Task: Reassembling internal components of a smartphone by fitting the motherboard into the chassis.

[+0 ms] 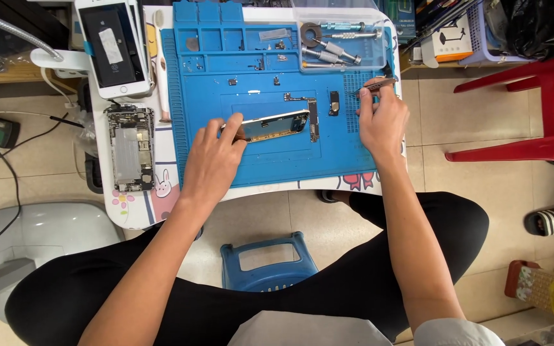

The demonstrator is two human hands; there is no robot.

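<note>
Phone chassis (pixel 276 125), opened and gold-edged, lies near the middle of the blue work mat (pixel 258 163) on the white bench (pixel 133 214). The left hand (pixel 215 160) has its grip closed on the chassis's left end, tilting it on edge. The right hand (pixel 383 118), at the mat's right edge, pinches a pair of tweezers (pixel 376 84) shut between its fingers. A small dark component (pixel 334 102) lies just left of it. At upper left sit a white phone (pixel 113 45) and a stripped phone body (pixel 129 148).
</note>
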